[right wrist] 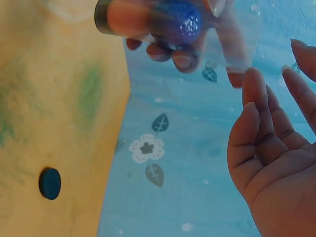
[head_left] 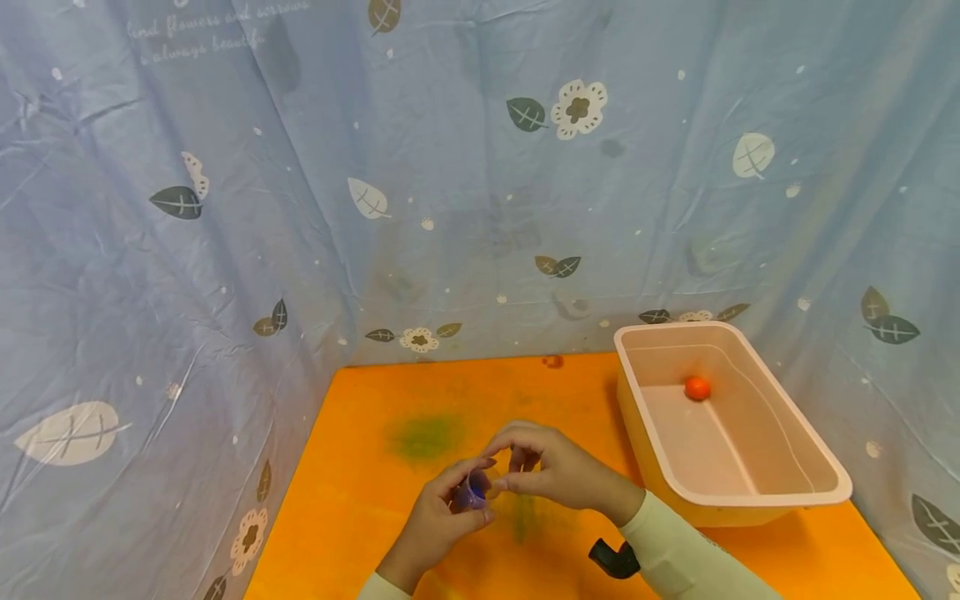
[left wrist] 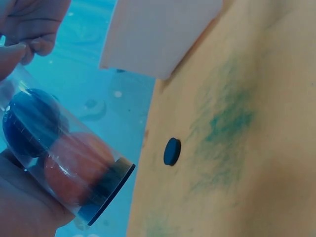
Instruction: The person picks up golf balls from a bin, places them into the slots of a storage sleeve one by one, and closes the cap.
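Right hand (head_left: 555, 471), fingers loosely bent, grips nothing visible. One tub (head_left: 757, 500) stands by the tabletop's (head_left: 360, 433) right edge. Left hand (head_left: 435, 521) fingers clasp one clear tube (head_left: 468, 498) above the tabletop; work at its mouth seems the step, next likely needing a steady hold. Three balls: blue ball (left wrist: 32, 123) and orange ball (left wrist: 76, 168) inside, another orange ball (head_left: 697, 388) tubbed. One dark disc (left wrist: 172, 151) lies toward the back edge.

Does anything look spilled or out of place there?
Yes, green smudges stain the table, perhaps rubbed-off colour. A dark disc also lies loose there, away from the tube in the left hand; it could be a stray cap. I see no clear damage.
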`<state>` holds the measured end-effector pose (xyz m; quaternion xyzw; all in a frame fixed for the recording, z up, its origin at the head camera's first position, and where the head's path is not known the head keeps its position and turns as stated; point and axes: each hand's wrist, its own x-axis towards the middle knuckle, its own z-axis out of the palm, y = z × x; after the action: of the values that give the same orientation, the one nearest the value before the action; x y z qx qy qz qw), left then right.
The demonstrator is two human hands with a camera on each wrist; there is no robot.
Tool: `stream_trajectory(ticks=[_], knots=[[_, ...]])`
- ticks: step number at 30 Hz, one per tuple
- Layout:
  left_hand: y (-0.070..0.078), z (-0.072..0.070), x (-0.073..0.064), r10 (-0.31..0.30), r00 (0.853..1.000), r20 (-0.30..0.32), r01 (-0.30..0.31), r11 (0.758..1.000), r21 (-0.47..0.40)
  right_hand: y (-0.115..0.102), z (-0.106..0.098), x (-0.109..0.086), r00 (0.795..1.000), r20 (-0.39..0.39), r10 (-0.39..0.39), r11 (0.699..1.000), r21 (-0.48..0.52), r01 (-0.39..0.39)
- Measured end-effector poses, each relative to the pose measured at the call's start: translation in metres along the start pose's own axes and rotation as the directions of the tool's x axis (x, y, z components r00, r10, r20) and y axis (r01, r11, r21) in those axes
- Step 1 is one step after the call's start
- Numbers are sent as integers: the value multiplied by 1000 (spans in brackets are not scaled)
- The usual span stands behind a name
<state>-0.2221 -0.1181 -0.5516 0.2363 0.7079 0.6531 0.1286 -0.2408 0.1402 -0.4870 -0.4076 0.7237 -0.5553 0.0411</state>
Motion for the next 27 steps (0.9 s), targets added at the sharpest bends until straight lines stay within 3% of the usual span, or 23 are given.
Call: stream_trajectory(ticks=[8,14,22,27], knots=[[-1,1,0,19,1000,21,-19,1000,2,0,-12,-2,999,-48,-4,999,-53,2],[0,1,-1,10,1000,14,-10,1000,16,-8,-30,-2,991,-115,74,994,-72,-82],[1,1,-3,-11,1000,7,11,1000,23,-20,-76,-4,963,-252,96,988,-94,-123],[1,1,-4,-21,1000,6,21,1000,19,-18,-113,-8,925,-356,132,977,-109,-181]])
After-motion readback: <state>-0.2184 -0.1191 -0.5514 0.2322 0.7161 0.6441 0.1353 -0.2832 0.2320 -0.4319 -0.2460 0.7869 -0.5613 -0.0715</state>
